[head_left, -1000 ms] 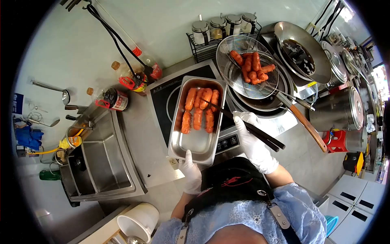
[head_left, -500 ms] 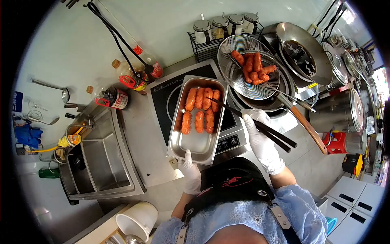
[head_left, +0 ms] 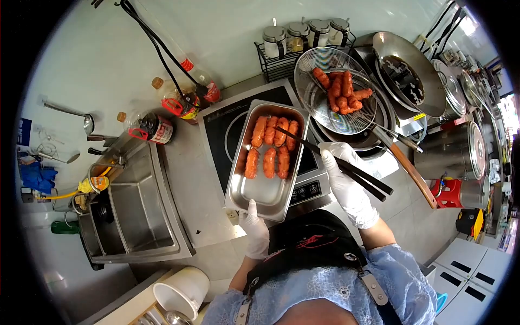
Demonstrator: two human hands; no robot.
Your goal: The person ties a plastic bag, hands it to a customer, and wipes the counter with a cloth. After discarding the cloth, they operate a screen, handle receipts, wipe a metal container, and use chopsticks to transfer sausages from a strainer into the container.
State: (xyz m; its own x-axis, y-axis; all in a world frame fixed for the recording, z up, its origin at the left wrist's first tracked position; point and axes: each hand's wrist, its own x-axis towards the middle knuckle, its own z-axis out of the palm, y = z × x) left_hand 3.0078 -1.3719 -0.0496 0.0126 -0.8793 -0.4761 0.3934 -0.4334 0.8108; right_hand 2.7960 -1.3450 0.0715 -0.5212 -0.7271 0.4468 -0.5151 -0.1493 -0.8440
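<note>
My gloved left hand point(head_left: 254, 232) grips the near edge of a rectangular steel pan point(head_left: 265, 197), its thumb over the rim and its other fingers hidden beneath. Several reddish sausages point(head_left: 269, 162) lie in two rows in the pan's far part. In my gloved right hand point(head_left: 348, 181) is a pair of black chopsticks point(head_left: 357, 176), closed around them; their tips reach into the pan at the upper row of sausages. To the right, a wire mesh strainer point(head_left: 346, 125) holds a heap of more sausages point(head_left: 342, 92).
The pan is over a black induction cooktop point(head_left: 216, 135). A wok point(head_left: 414, 59) with dark liquid stands at the back right, and a strainer handle point(head_left: 414, 170) juts toward me. Spice jars point(head_left: 275, 40) sit on a rack. At left are bottles point(head_left: 154, 127) and a steel sink point(head_left: 143, 206).
The view has shifted slightly. My left hand still holds the pan, and the chopsticks stay over the upper row of sausages with little visible movement.
</note>
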